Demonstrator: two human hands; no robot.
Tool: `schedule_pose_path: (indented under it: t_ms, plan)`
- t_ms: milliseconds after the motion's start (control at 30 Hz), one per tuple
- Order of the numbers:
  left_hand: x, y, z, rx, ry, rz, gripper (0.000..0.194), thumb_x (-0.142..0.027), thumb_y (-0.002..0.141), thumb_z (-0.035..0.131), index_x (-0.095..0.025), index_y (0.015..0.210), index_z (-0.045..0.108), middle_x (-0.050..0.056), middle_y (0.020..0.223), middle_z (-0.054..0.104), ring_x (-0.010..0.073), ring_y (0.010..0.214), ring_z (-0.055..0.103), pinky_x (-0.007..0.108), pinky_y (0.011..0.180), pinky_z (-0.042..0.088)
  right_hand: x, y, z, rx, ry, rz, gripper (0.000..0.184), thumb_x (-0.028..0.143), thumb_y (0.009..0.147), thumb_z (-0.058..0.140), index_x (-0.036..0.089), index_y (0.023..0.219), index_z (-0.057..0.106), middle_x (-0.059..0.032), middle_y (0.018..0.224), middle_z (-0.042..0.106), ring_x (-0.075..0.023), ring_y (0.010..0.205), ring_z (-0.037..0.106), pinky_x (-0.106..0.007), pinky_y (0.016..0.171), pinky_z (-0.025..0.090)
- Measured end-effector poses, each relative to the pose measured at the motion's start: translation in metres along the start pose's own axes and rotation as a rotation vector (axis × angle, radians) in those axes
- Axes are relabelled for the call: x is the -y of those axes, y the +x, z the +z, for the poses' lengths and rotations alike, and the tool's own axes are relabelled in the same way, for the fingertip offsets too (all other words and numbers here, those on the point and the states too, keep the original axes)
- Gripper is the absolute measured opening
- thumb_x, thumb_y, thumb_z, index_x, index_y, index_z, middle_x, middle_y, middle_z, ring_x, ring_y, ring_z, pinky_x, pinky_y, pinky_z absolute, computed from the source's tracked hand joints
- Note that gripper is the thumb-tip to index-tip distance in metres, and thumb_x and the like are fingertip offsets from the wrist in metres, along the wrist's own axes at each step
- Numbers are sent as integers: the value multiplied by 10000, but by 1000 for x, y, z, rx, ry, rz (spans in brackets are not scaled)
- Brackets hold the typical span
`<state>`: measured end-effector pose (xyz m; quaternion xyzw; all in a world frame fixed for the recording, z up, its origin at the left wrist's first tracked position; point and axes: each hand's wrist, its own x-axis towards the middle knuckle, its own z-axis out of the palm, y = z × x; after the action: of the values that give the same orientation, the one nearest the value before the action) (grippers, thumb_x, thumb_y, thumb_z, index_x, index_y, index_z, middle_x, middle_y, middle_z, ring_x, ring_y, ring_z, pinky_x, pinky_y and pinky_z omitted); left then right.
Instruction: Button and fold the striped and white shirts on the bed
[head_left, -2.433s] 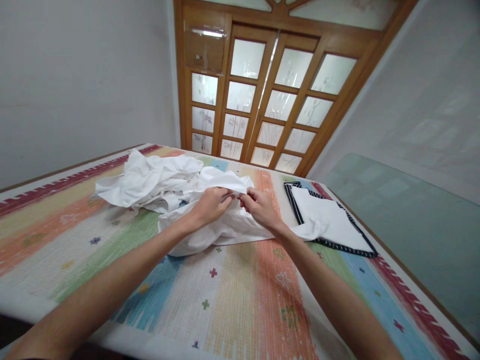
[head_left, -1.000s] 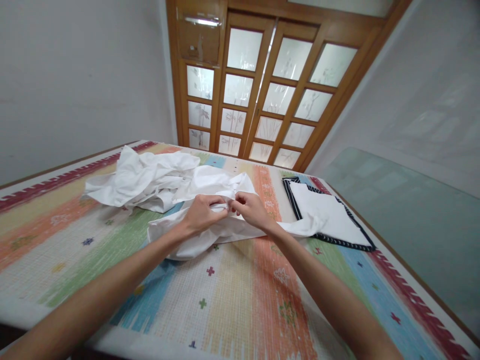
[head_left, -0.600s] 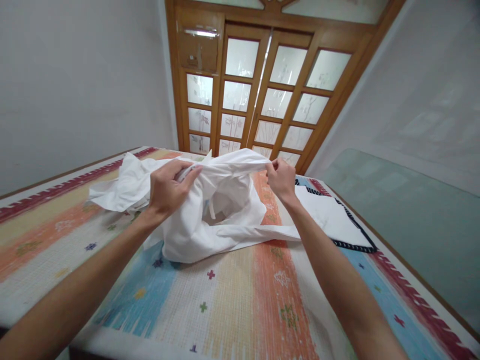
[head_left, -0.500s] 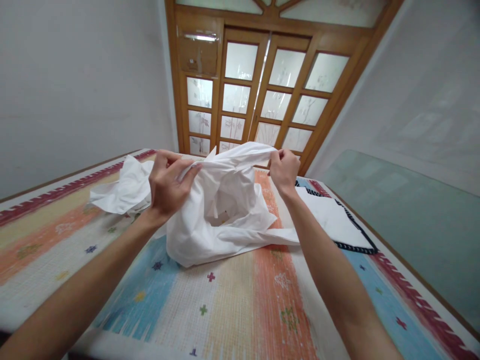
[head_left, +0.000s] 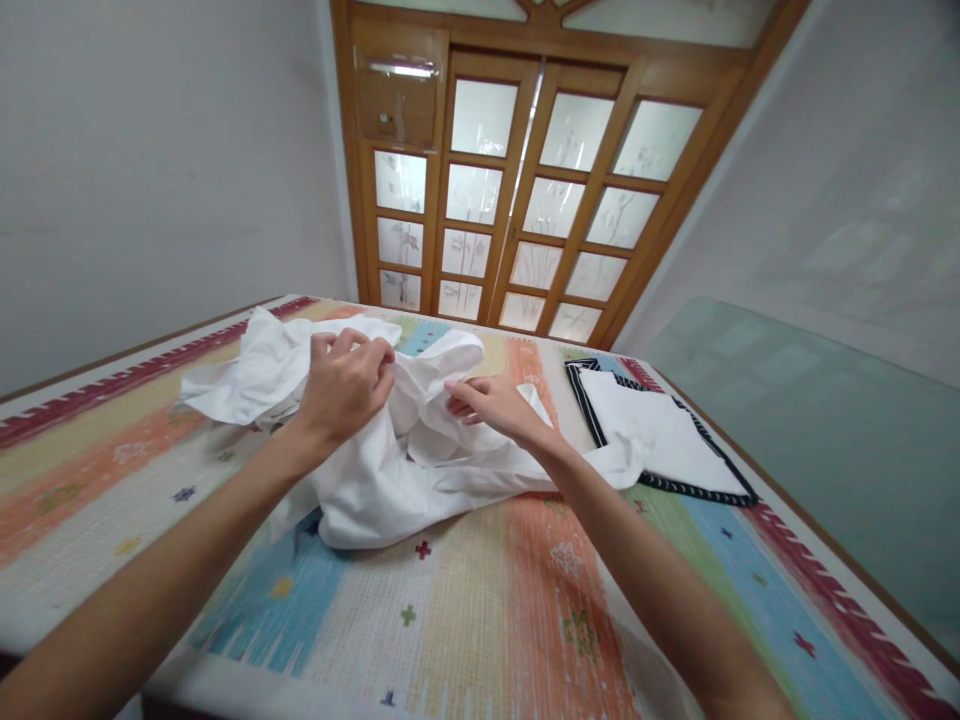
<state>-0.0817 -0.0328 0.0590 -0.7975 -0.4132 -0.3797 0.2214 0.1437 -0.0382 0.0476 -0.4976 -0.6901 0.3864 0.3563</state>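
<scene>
Holding the white cloth was the left hand, well left of the black-edged pile; fingers curled in narrow, a fold apparently pinched at the tips. Right hand sat closer to the pile, also left of it, fingers partly bent at the cloth; couldn't tell whether they gripped fabric or only brushed it.

Cloth was bunched on the striped, covered desk, left of the pile. One raised fold stood between the hands, and a narrow tail ran right, its end appearing to overlap the pile's left side. A second white heap lay farthest left of the pile, partly behind the left hand; couldn't tell if it was the same piece. Wooden doors stood beyond the pile, off to its left.

Handling, my read: light, limp, creased easily, not fragile, low slip risk. No stiffness to push against, so loose bulk would sag and twist. Best hold was along an edge, hands spread, not mid-bunch.
</scene>
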Motion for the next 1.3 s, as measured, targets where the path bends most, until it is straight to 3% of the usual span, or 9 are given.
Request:
schedule_pose_path:
  t_ms: [200,400,533,633,733,833,900,1100,1300]
  plan:
    - [-21,2,6,274,50,235,311,-12,776,438,-155,950,652,133,937,678,289,1012,580,461,933,377,-7,6,8,-200,-245,-253,190,215,847,586,210,986,715,-69,998,737,-199,913,684,-353,859,514]
    - [-3,10,40,417,-121,142,167,-292,820,576,-148,894,618,107,895,666,251,870,602,350,790,451,-18,-13,14,-95,-629,-357,138,156,799,604,173,901,695,-84,932,718,-197,857,649,-301,774,471]
    - [12,11,44,484,-308,58,170,-324,811,572,-183,721,607,59,770,673,214,762,607,295,711,433,-37,-27,-2,109,-934,-256,178,222,865,542,177,782,694,-88,787,708,-194,722,639,-269,635,413]
    - [24,13,45,341,-424,-165,203,-320,817,531,-195,671,597,24,697,653,181,683,580,263,648,408,-51,-34,-24,200,-1018,-79,184,250,872,537,193,847,710,-98,798,715,-211,735,653,-271,618,397]
    - [41,18,52,11,-559,-547,237,-352,808,544,-193,633,558,-5,618,588,152,621,518,245,589,388,-61,-38,-46,237,-1062,78,319,257,782,651,221,1099,665,-105,929,724,-245,810,668,-286,646,419]
    - [55,23,59,-293,-761,-901,275,-391,797,566,-194,614,507,-29,565,511,124,566,456,230,540,371,-67,-36,-61,44,-1101,155,410,357,778,680,165,1135,620,-164,1065,690,-279,905,662,-315,689,450]
    - [54,25,60,-325,-890,-971,299,-441,772,597,-189,633,518,-31,572,508,118,566,457,225,532,373,-68,-32,-64,-93,-1038,127,295,367,828,630,138,1012,637,-167,1017,691,-272,902,660,-326,706,462]
    - [11,22,40,54,-1018,-661,442,-598,752,601,-158,782,639,6,676,618,148,659,555,226,587,422,-47,-21,-30,8,-371,-40,425,525,828,615,176,1070,594,-64,927,695,-161,653,644,-261,551,465]
    - [-5,25,21,221,-887,-412,234,-357,745,608,-148,805,695,11,746,685,154,693,598,220,617,443,-27,-7,0,-182,-545,-279,168,338,865,597,177,820,611,-48,833,671,-157,746,596,-264,682,418]
